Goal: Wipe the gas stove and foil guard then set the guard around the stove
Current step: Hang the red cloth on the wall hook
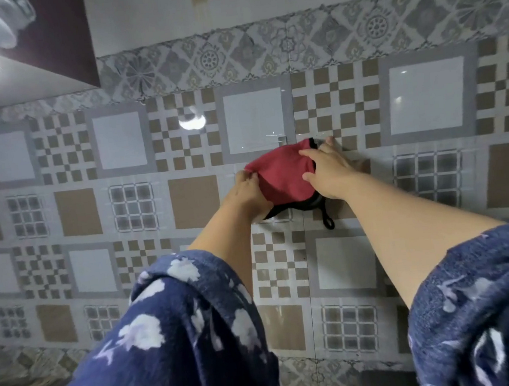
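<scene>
Both hands held a red cloth (282, 174) against the tiled wall (122, 206): left hand (251, 190) pinching its edge, right hand (328, 172) spread flat across it; stove and guard were out of view; gripping both sides probably kept it from slipping

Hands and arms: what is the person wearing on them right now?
Both hands, left and right, are bare: no gloves, and no rings or watch that I can see. The forearms are uncovered. Navy sleeves with a white floral print are pushed up near the elbows on both arms.
</scene>
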`<state>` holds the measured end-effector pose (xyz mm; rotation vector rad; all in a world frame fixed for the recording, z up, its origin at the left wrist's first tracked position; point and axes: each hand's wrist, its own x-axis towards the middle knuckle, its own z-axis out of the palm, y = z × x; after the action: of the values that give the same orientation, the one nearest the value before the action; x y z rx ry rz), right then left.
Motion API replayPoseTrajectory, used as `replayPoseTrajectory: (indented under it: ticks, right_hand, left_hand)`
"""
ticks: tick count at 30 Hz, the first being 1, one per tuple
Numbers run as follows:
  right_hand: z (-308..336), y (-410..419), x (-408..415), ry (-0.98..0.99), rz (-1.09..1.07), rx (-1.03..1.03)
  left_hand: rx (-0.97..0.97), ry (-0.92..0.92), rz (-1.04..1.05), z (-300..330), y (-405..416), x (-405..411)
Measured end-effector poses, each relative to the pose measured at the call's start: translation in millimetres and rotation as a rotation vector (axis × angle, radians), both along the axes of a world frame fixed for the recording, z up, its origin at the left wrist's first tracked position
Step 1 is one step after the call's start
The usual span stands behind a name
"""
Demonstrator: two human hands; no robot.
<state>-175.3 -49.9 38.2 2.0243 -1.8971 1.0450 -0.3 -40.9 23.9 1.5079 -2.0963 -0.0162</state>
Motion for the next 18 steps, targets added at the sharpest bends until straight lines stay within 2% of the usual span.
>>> replayPoseTrajectory:
  ticks: [4, 7, 9, 11, 15, 18]
  right_hand:
    - [-2, -2, 1, 0.066, -0.04, -0.003]
    - [-8, 3, 2, 0.227, -0.154, 0.001]
    - [-17, 7, 4, 0.259, -0.175, -0.036]
    - [-26, 8, 5, 0.184, -0.11, -0.069]
    - [-42, 27, 5, 0.005, 0.014, 0.039]
    - [-52, 63, 15, -0.049, 0.083, 0.109]
  left_hand:
    - [-0.012, -0.015, -0.03, -4, 14, -6]
    - [0.008, 0.086, -0.034, -8, 17, -10]
    - [0.021, 0.137, -0.04, -16, 18, -12]
    - [0.026, 0.154, -0.048, -25, 22, -14]
    - [0.049, 0.133, -0.027, -38, 38, -2]
    - [0.1, 0.074, 0.012, -43, 65, 9]
